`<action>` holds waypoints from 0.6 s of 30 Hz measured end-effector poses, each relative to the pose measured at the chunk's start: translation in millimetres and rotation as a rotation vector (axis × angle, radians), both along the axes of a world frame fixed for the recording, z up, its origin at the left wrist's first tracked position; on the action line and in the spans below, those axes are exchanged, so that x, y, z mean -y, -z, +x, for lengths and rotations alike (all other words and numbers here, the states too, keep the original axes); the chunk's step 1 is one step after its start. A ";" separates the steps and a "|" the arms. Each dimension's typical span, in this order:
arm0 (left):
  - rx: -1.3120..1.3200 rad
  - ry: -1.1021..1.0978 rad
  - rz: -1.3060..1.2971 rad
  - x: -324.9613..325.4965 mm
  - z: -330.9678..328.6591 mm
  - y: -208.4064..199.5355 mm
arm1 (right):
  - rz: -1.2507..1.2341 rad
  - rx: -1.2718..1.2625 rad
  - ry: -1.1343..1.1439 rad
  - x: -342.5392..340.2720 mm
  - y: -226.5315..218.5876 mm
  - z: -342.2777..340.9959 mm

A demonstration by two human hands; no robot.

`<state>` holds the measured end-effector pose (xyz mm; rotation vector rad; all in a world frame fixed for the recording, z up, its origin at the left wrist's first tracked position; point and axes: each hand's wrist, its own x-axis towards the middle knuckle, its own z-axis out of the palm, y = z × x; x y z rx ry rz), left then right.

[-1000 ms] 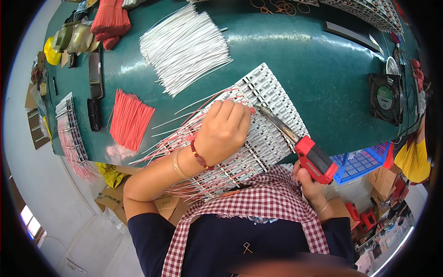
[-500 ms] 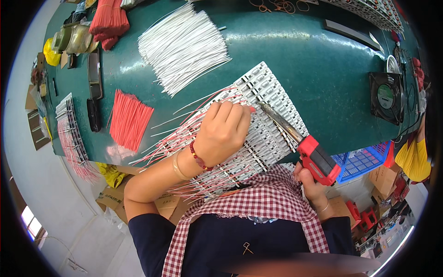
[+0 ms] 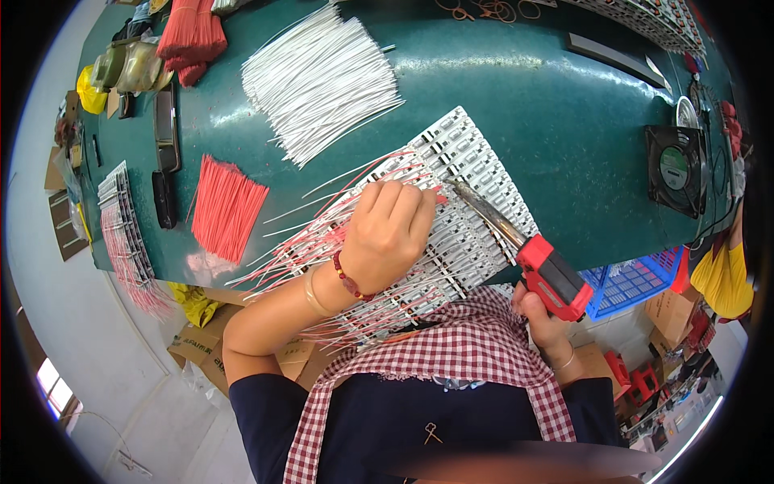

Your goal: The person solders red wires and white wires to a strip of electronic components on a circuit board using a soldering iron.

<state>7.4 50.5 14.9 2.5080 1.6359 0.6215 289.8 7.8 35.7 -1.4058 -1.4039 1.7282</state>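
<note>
My left hand (image 3: 387,230) is closed over a panel of small circuit boards (image 3: 476,161), and the ends of red wires (image 3: 440,196) poke out past its fingertips. My right hand (image 3: 547,323) grips a red-and-black soldering gun (image 3: 555,278) at the panel's right edge. The gun's metal barrel slants up and left, its tip close to the board contacts just beyond the left fingers. Red and white wires (image 3: 322,230) fan out leftward from the board rows. My left hand hides part of the panel beneath it.
On the green table (image 3: 564,129) lie a pile of white wires (image 3: 322,85) and a bundle of red wires (image 3: 228,210). Another wired panel (image 3: 129,242) rests at the left edge. A black fan (image 3: 676,171) stands at the right, above a blue basket (image 3: 633,282).
The soldering gun and my right hand have shifted very slightly up and left. My left forearm has moved a little to the right, with the fingers staying over the same part of the panel.
</note>
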 end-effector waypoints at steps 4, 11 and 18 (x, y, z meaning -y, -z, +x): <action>0.014 0.000 0.030 -0.4 -1.4 4.5 | 0.013 0.008 -0.037 0.8 4.4 5.5; 0.004 -0.012 0.079 -3.0 -2.2 2.4 | -0.060 -0.027 0.039 -2.7 -4.7 0.9; -0.012 -0.030 0.065 -3.0 -1.8 6.9 | -0.083 -0.024 0.017 -0.1 1.0 7.9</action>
